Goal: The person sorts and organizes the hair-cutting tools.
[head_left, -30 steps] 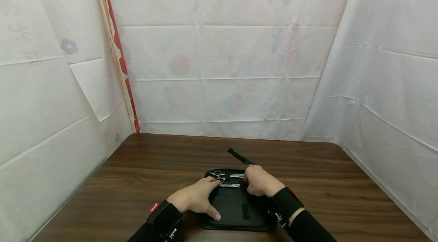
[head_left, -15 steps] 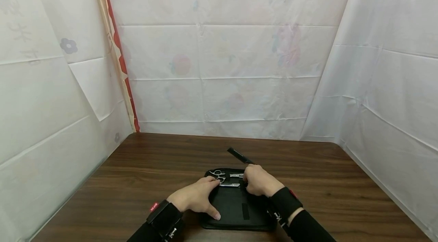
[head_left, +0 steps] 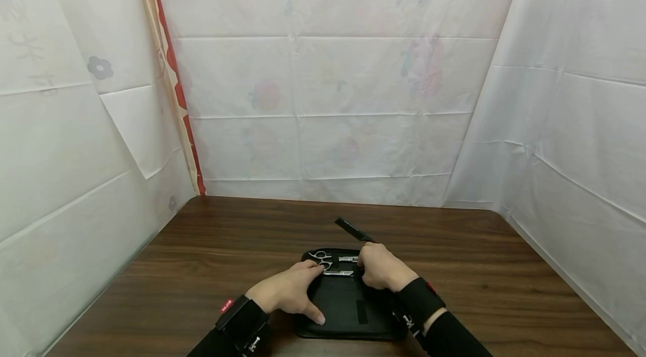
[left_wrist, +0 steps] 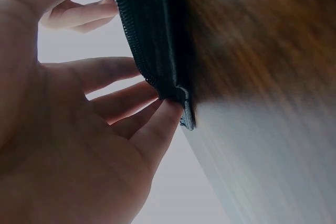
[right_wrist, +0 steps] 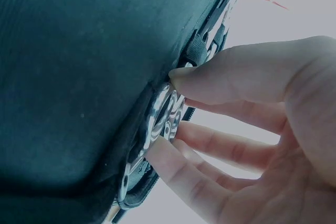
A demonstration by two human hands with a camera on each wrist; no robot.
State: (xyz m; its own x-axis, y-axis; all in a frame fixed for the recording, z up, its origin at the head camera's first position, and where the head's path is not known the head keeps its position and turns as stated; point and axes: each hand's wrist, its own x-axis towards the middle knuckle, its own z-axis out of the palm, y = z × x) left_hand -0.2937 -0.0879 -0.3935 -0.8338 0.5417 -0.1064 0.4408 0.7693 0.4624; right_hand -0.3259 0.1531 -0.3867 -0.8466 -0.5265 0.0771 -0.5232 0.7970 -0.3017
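A black zip case lies spread flat on the table in front of me. Silver scissors and a second pair lie across its far part, their finger rings to the left. My left hand rests on the case's left side, fingers fairly straight by the rings and thumb spread near the front. At the right, my right hand pinches the shiny ring handles of scissors; the head view hides them. A black comb juts past that hand; its lower end is hidden.
The brown wooden table carries the case near its front edge. White printed sheets enclose it at the back and both sides, with a red-and-cream strip at the back left corner.
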